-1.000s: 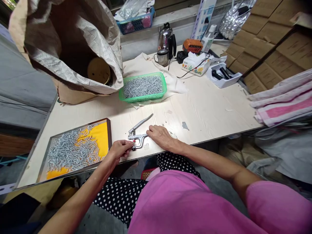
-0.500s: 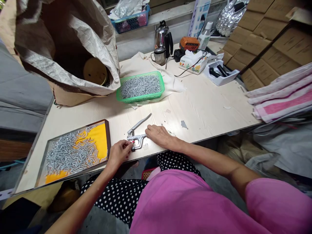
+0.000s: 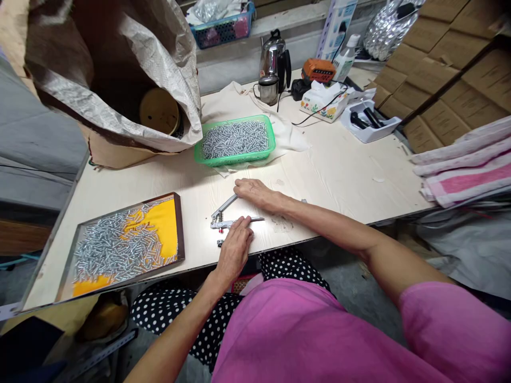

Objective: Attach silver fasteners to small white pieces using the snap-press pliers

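A pair of grey metal snap-fastener pliers [image 3: 225, 206] lies on the table in front of me, its long upper handle raised, with a spring and a small red part at the jaw. My left hand [image 3: 235, 246] grips the lower handle and frame from above, hiding part of it. At the upper handle's end, my right hand [image 3: 255, 192] has its fingers curled over the tip. Left of the pliers sits a shallow tray [image 3: 180, 226] with a yellow lining and many small silver metal pieces [image 3: 115, 250].
A green basket [image 3: 233, 161] full of similar metal pieces stands behind my hands. A large open sack [image 3: 159, 53] rises at the back left. Farther back are a metal kettle [image 3: 272, 53], a cup [image 3: 268, 91], a tissue pack [image 3: 323, 103] and a white tray [image 3: 369, 133].
My left hand has moved right from the jaw onto the lower handle. My right hand has shifted up from the lower handle to the upper handle's end. The view has shifted slightly.
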Demonstrator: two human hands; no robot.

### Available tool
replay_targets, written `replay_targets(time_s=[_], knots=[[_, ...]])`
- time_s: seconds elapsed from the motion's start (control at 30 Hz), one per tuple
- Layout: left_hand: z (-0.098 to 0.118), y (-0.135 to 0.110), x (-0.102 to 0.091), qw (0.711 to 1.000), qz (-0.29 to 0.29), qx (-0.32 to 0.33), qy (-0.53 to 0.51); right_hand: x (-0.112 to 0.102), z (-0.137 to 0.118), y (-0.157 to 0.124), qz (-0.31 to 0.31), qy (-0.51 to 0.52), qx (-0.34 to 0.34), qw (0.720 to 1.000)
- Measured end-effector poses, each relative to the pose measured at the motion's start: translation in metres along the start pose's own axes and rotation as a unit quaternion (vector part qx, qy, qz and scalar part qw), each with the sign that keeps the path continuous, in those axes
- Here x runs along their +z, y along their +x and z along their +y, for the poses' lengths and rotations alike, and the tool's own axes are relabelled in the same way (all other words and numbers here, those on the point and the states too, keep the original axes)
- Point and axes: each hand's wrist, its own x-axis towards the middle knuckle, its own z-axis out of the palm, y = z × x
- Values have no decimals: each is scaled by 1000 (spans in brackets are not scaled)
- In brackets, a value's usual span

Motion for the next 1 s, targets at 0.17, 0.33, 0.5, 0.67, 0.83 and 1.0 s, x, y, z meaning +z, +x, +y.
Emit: replay_targets(time_s=[0.17,0.33,0.5,0.67,0.83,1.0], knots=[[5,1,-2,1000,11,-14,-16,-12,4,14,-20,-11,-15,1000],[1,8,-33,990,24,-112,-84,-2,0,10,6,-5,4,1000],[-27,11,-78,907,42,-394,-143,2,-7,7,1,-4,17,1000],[-43,6,-82,810,-41,-525,-258,3,-10,8,3,-14,27,1000],[-41,7,-75,800,-57,-535,-267,2,-9,7,-1,-11,20,1000],[-41,10,-76,799,-75,-541,-253,0,-10,6,-13,-13,27,999]])
